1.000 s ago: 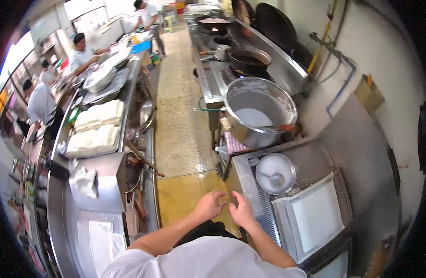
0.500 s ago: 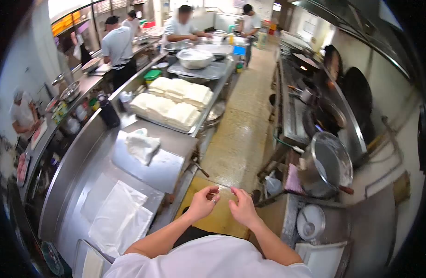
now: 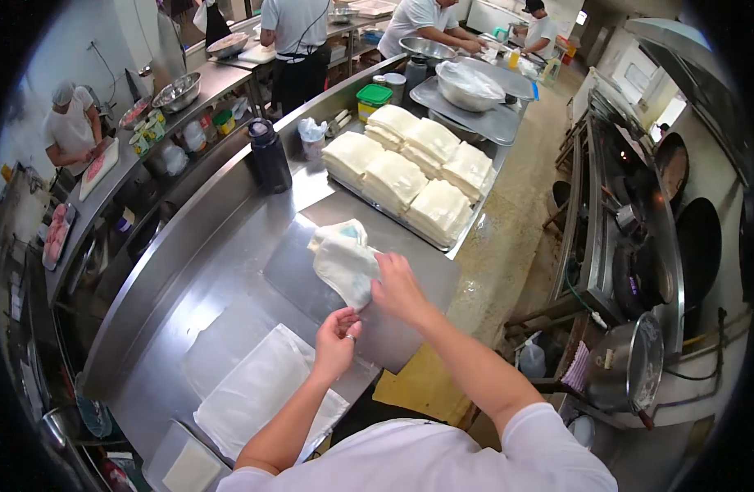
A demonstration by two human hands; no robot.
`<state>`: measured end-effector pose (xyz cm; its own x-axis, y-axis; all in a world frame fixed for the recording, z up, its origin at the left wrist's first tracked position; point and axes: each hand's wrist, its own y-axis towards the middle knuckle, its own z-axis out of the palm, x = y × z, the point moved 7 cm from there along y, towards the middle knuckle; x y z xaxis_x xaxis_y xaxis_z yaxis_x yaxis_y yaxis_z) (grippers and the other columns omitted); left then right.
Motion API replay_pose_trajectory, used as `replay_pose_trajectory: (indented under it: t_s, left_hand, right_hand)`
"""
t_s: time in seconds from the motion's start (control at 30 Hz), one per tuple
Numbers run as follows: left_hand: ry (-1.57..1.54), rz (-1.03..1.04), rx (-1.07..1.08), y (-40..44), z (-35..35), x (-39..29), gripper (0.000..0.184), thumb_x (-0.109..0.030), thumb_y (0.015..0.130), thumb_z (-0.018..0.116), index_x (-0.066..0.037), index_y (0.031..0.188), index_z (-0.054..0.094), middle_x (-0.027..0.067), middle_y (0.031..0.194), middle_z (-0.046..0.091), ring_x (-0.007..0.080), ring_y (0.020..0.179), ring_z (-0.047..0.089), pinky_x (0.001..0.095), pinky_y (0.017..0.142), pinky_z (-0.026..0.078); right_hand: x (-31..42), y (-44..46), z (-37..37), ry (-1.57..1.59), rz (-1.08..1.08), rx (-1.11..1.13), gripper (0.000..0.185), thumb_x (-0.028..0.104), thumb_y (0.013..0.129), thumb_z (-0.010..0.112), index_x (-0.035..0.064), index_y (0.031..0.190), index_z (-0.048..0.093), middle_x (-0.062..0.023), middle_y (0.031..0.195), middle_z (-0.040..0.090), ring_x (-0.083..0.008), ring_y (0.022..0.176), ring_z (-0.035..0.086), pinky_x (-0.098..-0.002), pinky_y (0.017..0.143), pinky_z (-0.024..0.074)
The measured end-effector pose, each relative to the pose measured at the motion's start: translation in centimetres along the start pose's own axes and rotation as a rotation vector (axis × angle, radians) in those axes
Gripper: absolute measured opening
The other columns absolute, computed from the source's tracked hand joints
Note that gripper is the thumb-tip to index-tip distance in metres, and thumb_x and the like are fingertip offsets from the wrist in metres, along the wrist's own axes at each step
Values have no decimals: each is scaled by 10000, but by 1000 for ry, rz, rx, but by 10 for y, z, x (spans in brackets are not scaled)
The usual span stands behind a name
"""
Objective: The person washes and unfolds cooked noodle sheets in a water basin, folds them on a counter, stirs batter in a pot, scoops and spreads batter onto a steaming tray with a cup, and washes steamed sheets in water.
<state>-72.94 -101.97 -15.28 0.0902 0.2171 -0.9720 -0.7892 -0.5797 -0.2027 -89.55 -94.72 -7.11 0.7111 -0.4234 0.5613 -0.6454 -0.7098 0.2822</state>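
Note:
A crumpled white cloth (image 3: 344, 261) rises from a flat metal sheet on the steel counter. My right hand (image 3: 399, 287) is closed on the cloth's right edge. At its lower corner my left hand (image 3: 336, 344), wearing a ring, has its fingers curled in a pinch; the fingertips meet the cloth there. Below and left of my hands a folded white cloth (image 3: 258, 389) lies flat on the counter. Several stacks of cream-coloured thin sheets (image 3: 397, 180) sit on a metal tray beyond the crumpled cloth.
A dark bottle (image 3: 269, 156) and a green-lidded tub (image 3: 374, 98) stand along the counter's back. Rightward, past the yellow floor, are a stove with woks and a large pot (image 3: 627, 365). A lidded container (image 3: 188, 467) is at lower left. Several people work farther back.
My hands have moved from above the floor, where they were empty, left and forward to the crumpled cloth and taken hold of it. The view has turned left.

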Motion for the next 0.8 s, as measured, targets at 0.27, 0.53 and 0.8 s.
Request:
replay_pose_trajectory:
  t_s: [0.27,0.53,0.8]
  left_hand:
    - [-47,-45,-23,27,-22,7,352,-40,963,652,22,1297,561,98,1146,674,126,966,642,264,829,531]
    - [-63,-89,319,-8,37,-43,333,12,974,617,38,1297,539,107,1182,655,131,1031,621,278,899,524]
    - [95,-84,836,-108,149,-67,318,-13,972,644,30,1276,564,85,1170,664,136,1070,618,290,966,499]
  right_hand:
    - [-29,57,70,-183,108,140,347,184,826,750,-25,1046,583,-222,1045,647,-416,1011,612,-495,879,505]
    - [-13,-24,-2,-106,35,6,285,116,774,740,-1,981,584,-206,968,643,-408,947,617,-504,819,490]
    - [-26,-183,-128,-128,206,-179,310,29,701,714,15,986,594,-174,955,614,-395,941,588,-487,815,466]
